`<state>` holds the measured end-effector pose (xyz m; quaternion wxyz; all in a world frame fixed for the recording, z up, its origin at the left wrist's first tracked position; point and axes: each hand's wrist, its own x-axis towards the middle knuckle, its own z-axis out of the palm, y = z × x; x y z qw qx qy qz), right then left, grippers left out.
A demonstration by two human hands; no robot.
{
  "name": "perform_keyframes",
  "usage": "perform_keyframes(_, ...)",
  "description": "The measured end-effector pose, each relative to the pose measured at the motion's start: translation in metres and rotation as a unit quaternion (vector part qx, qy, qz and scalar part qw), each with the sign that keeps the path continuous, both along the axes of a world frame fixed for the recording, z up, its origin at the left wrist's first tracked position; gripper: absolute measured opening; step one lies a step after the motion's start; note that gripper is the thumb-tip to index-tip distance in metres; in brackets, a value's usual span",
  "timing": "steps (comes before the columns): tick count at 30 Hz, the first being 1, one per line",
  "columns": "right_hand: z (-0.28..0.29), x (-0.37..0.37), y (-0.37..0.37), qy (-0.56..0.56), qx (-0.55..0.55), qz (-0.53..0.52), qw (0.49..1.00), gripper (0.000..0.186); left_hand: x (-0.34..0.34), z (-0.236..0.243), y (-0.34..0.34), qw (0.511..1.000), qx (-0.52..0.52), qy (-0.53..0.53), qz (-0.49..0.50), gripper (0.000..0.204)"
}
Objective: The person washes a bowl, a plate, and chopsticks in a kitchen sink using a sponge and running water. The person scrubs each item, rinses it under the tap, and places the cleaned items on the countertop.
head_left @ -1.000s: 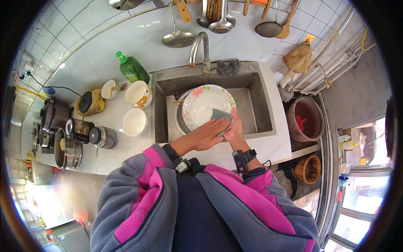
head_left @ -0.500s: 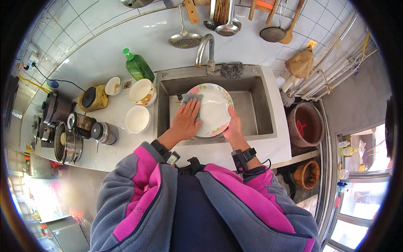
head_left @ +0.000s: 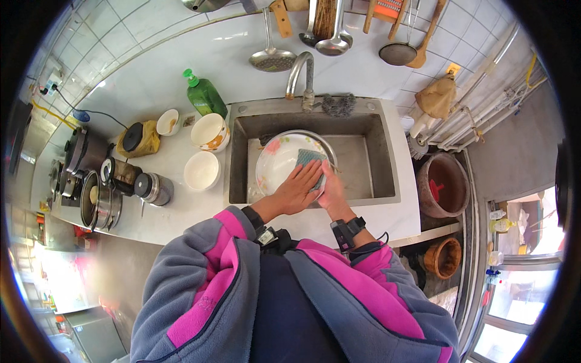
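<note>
Over the sink (head_left: 382,151), a white plate (head_left: 277,164) with pink flowers and green leaves on its rim is tilted toward me. My right hand (head_left: 333,193) grips its right edge, fingers closed round it. A grey-green dishcloth (head_left: 308,156) lies pressed on the plate's right part under the flat fingers of my left hand (head_left: 300,185), which is right beside my right hand. Below the plate, the curved rim of a metal basin (head_left: 330,151) shows; the plate hides the rest of it.
A faucet (head_left: 301,69) arches over the sink's back edge, beside a scouring pad (head_left: 339,105). Left of the sink stand several white bowls, including a near one (head_left: 201,171), a green pump bottle (head_left: 204,94), a jar (head_left: 154,189) and a metal pot (head_left: 104,202). Utensils hang behind.
My left hand has slid the dishcloth from the plate's left side to its right side. The plate has shifted a little left and down, uncovering the metal rim.
</note>
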<state>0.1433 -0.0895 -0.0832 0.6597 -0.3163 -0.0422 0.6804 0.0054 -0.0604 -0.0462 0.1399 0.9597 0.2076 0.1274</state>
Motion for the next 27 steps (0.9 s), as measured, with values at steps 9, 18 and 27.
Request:
perform_keyframes(9,-0.047,-0.046,-0.013,0.019,-0.036,0.174,0.984,0.041,-0.068,-0.030,-0.044,0.992,-0.064,0.068,0.089,0.064)
perform_keyframes(18,-0.081,-0.077,-0.027,-0.021,-0.058,0.266,0.962,0.039,-0.112,-0.065,-0.099,0.963,-0.103,0.117,0.221,0.064)
perform_keyframes(27,-0.104,-0.087,-0.037,-0.191,-0.050,0.200,0.960,0.033,-0.141,-0.071,-0.111,0.969,-0.117,0.086,0.198,0.062)
